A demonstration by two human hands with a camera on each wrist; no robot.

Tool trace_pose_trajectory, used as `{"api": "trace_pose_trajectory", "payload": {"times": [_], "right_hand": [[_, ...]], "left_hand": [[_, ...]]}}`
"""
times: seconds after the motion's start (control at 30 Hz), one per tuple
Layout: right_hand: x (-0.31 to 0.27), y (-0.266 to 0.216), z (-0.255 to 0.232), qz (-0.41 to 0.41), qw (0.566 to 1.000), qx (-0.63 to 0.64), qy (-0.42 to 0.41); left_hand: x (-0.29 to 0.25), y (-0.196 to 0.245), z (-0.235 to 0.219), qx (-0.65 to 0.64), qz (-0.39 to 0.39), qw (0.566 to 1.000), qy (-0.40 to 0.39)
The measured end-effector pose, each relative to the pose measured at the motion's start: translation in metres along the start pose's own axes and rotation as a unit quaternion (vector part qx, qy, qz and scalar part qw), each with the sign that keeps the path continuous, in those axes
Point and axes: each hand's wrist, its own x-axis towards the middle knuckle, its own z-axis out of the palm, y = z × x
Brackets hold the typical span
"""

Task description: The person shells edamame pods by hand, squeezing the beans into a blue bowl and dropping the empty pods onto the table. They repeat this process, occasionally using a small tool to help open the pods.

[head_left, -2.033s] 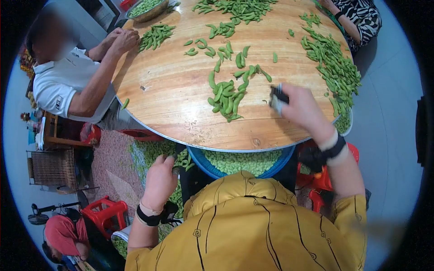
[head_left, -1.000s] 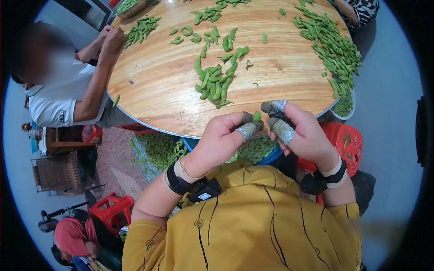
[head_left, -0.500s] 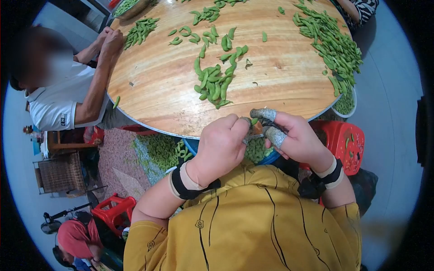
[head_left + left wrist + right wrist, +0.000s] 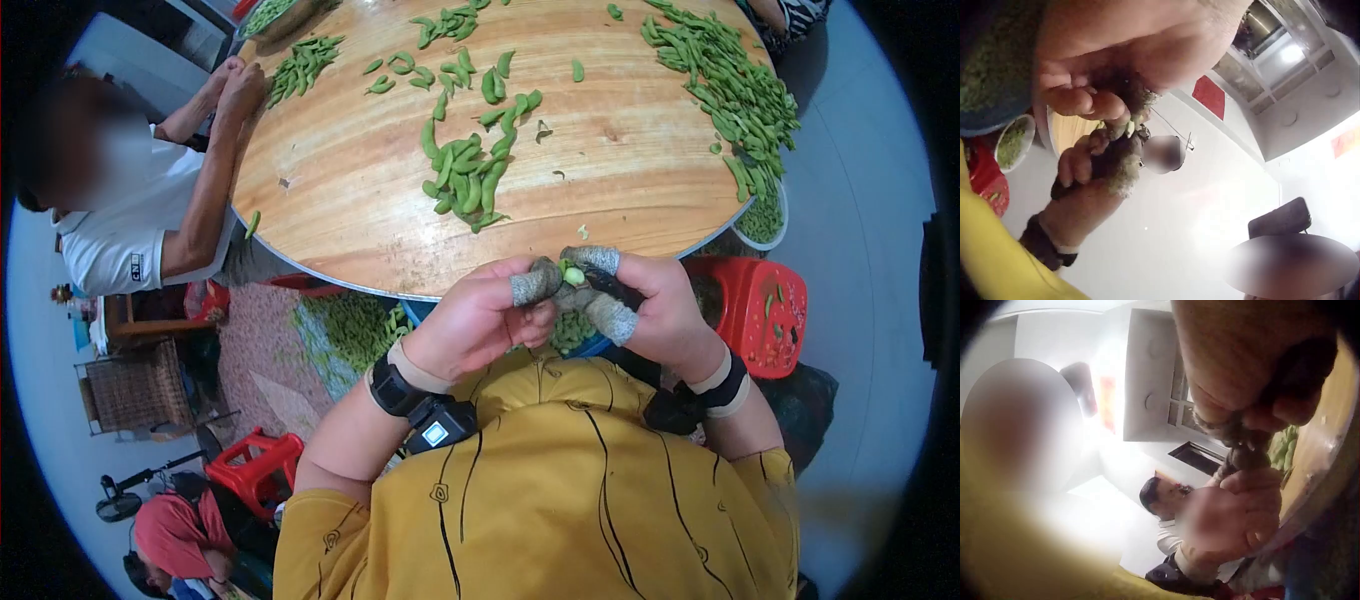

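Observation:
Both hands meet at the near edge of the round wooden table [image 4: 350, 215], thumbs and fingertips wrapped in grey tape. A green pod with a pale bean [image 4: 573, 275] showing lies between the fingertips. The left hand [image 4: 480, 305] pinches the pod from one side, its other fingers curled; the right hand [image 4: 650, 300] pinches it from the other. In the left wrist view the bean [image 4: 1130, 129] shows between the two hands. Under the hands, partly hidden, is a blue basin of shelled beans [image 4: 572, 332]. Loose pods [image 4: 465, 175] lie beyond the hands on the table.
A long heap of pods [image 4: 730, 100] lies along the table's right side, above a white bowl [image 4: 765, 222]. A red stool [image 4: 765, 315] stands at the right. Someone in a white shirt [image 4: 125, 215] sits at the left beside a small pod pile [image 4: 303, 68].
The right hand has come back from over the table to the left hand. Since half a second ago, the left hand has turned, and a pale bean shows at the fingertips.

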Motion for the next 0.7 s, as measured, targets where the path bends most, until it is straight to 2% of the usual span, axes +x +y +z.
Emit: {"api": "trace_pose_trajectory", "payload": {"times": [0.07, 0.13, 0.2, 0.23, 0.27, 0.3, 0.33, 0.37, 0.4, 0.47, 0.5, 0.53, 0.57, 0.6, 0.63, 0.67, 0.7], "right_hand": [[0.003, -0.003, -0.004, 0.007, 1.0, -0.014, -0.017], [0.005, -0.004, -0.007, 0.087, 0.995, -0.013, -0.05], [0.008, -0.009, -0.006, 0.089, 0.991, -0.064, -0.078], [0.009, -0.011, -0.005, 0.09, 0.984, -0.115, -0.104], [0.009, -0.01, -0.002, 0.088, 0.983, -0.117, -0.107], [0.006, -0.007, 0.005, 0.006, 0.97, -0.217, -0.113], [0.003, -0.005, 0.01, -0.076, 0.939, -0.313, -0.117], [0.002, -0.004, 0.012, -0.079, 0.938, -0.315, -0.119], [0.001, -0.003, 0.014, -0.084, 0.934, -0.306, -0.161], [0.003, 0.001, 0.016, -0.103, 0.927, -0.287, -0.218], [0.008, -0.001, 0.014, -0.105, 0.926, -0.288, -0.22], [0.017, -0.004, 0.01, -0.053, 0.925, -0.3, -0.226], [0.028, -0.006, 0.006, 0.0, 0.922, -0.311, -0.232], [0.042, -0.006, 0.002, 0.009, 0.948, -0.265, -0.177], [0.06, -0.001, -0.003, 0.012, 0.943, -0.304, -0.136], [0.079, 0.006, -0.008, 0.015, 0.934, -0.344, -0.095], [0.097, 0.01, -0.012, 0.009, 0.925, -0.373, -0.069]], "left_hand": [[0.001, -0.001, -0.001, 0.1, -0.003, 0.993, 0.059], [0.001, -0.003, -0.006, 0.119, -0.006, 0.992, 0.048], [-0.002, -0.004, -0.008, 0.136, -0.007, 0.99, 0.039], [-0.004, -0.002, -0.009, 0.197, -0.026, 0.978, 0.055], [-0.007, 0.0, -0.009, 0.257, -0.045, 0.963, 0.07], [-0.011, 0.004, -0.007, 0.255, -0.041, 0.963, 0.07], [-0.019, 0.009, -0.005, 0.401, -0.041, 0.912, 0.072], [-0.027, 0.014, -0.005, 0.537, -0.04, 0.839, 0.072], [-0.037, 0.014, -0.012, 0.666, 0.052, 0.742, 0.06], [-0.06, 0.013, -0.031, 0.809, 0.12, 0.572, 0.066], [-0.072, 0.013, -0.031, 0.833, 0.023, 0.539, 0.125], [-0.086, 0.01, -0.04, 0.865, -0.014, 0.477, 0.152], [-0.098, 0.007, -0.049, 0.88, -0.058, 0.437, 0.176], [-0.108, 0.007, -0.054, 0.879, -0.088, 0.428, 0.19], [-0.113, 0.007, -0.056, 0.877, -0.116, 0.419, 0.204], [-0.114, 0.009, -0.053, 0.877, -0.114, 0.42, 0.205], [-0.115, 0.011, -0.047, 0.866, -0.063, 0.45, 0.211]]}}
